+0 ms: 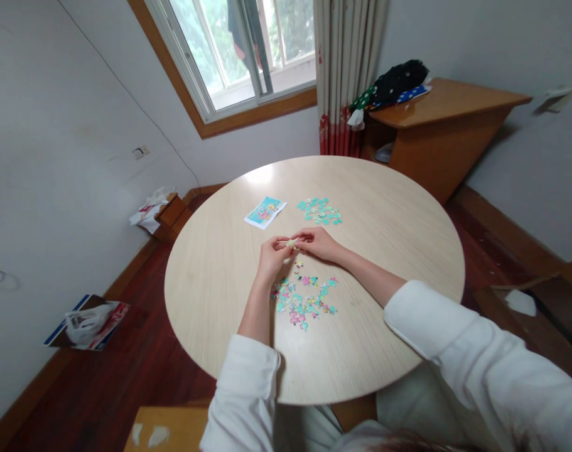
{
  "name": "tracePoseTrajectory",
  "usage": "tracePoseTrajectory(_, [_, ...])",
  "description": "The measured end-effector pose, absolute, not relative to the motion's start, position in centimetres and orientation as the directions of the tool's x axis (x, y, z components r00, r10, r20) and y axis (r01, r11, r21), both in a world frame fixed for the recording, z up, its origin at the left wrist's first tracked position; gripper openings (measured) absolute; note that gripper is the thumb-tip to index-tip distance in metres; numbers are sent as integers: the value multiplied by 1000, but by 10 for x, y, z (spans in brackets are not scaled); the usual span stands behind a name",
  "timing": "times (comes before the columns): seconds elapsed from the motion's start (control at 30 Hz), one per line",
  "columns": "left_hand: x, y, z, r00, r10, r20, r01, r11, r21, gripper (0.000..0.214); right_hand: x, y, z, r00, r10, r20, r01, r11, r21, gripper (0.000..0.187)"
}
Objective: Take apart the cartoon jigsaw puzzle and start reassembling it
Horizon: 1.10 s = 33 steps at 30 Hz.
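Both hands meet near the middle of the round table (210,270), just above its top. My left hand (272,254) pinches a small group of yellowish jigsaw puzzle pieces (291,243) from the left side. From the right, my right hand (319,243) has its fingers closed on the same pieces. Fingertips partly cover them, so I cannot tell how they join. A single jigsaw piece (299,264) lies just below the hands. Closer to me spreads a loose pile of pink, yellow and turquoise pieces (307,304).
Beyond the hands lie a printed picture card (265,212) and a heap of mostly turquoise pieces (319,211). A wooden desk (448,103) with dark cloth (401,83) on it stands at the back right. A wooden stool (172,430) is at the lower left.
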<state>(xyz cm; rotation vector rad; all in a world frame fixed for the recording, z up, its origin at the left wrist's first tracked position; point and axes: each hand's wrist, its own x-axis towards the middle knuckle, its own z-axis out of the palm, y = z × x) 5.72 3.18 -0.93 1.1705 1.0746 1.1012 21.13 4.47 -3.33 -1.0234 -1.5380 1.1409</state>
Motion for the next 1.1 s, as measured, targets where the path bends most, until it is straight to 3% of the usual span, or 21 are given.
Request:
tracePoseTrajectory(0.3, [62, 29, -2, 88, 988, -126, -77, 133, 988, 9, 212, 45, -30, -213, 955, 206, 117, 234, -965, 22])
tracePoseTrajectory(0.67, [59, 28, -4, 127, 988, -89, -53, 96, 994, 16, 212, 47, -31, -213, 956, 200, 110, 227, -968, 18])
tracePoseTrajectory(0.9, [61, 31, -2, 67, 993, -97, -30, 100, 995, 4, 212, 47, -34, -206, 955, 213, 140, 244, -960, 19])
tracePoseTrajectory(1.1, [62, 30, -1, 90, 990, -109, -25, 111, 993, 8, 211, 44, -32, -269, 937, 224, 129, 266, -955, 21])
